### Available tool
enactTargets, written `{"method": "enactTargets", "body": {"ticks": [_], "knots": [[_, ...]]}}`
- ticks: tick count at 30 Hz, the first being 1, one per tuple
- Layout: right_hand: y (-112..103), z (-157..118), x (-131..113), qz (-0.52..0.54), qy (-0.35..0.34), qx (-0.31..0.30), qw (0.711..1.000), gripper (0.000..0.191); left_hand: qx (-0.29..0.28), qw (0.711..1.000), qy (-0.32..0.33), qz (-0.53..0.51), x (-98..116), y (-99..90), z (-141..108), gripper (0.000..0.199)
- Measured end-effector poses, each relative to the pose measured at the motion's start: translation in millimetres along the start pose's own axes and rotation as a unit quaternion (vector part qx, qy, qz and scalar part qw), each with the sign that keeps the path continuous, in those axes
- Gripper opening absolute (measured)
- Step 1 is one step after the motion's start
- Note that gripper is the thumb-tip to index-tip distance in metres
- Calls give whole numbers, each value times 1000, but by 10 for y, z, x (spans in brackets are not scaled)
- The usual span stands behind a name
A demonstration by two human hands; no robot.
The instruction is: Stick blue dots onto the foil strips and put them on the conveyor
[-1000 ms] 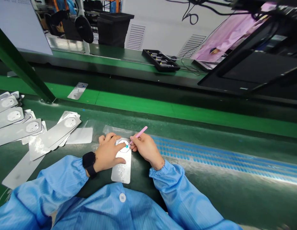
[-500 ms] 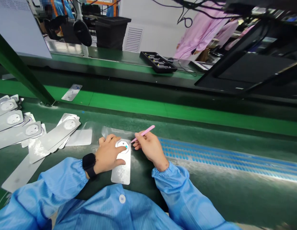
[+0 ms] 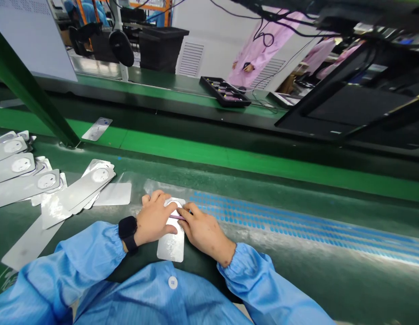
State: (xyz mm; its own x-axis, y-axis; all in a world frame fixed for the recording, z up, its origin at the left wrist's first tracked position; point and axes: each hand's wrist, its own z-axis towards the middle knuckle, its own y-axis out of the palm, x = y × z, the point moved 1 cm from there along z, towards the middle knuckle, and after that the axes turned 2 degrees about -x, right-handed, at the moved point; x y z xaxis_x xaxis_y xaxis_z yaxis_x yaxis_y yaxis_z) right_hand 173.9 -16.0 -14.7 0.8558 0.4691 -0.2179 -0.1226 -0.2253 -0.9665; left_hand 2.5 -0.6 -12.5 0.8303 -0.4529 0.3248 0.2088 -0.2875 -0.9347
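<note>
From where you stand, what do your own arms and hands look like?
The sleeves are shiny blue, with gathered cuffs. The left hand and right hand are bare, without gloves, and a black watch is worn on the left.

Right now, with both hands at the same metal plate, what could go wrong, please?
The pink tool lies low across the metal plate, in the right hand, so its tip might scratch the surface.

The left hand rests on the plate's left side; if it slips, the plate may turn.

The left sleeve is close to the loosely fanned plates, so a wide elbow movement could perhaps disturb them.
</note>
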Motion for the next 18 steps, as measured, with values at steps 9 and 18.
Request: {"method": "enactTargets", "body": {"ticks": [9, 18], "knots": [[12, 16, 49, 59, 7, 11, 998, 27, 27, 999, -3, -18, -17, 25, 85, 69], [10, 419, 288, 437, 119, 69, 889, 35, 235, 971, 21, -39, 65, 87, 92, 67]]}}
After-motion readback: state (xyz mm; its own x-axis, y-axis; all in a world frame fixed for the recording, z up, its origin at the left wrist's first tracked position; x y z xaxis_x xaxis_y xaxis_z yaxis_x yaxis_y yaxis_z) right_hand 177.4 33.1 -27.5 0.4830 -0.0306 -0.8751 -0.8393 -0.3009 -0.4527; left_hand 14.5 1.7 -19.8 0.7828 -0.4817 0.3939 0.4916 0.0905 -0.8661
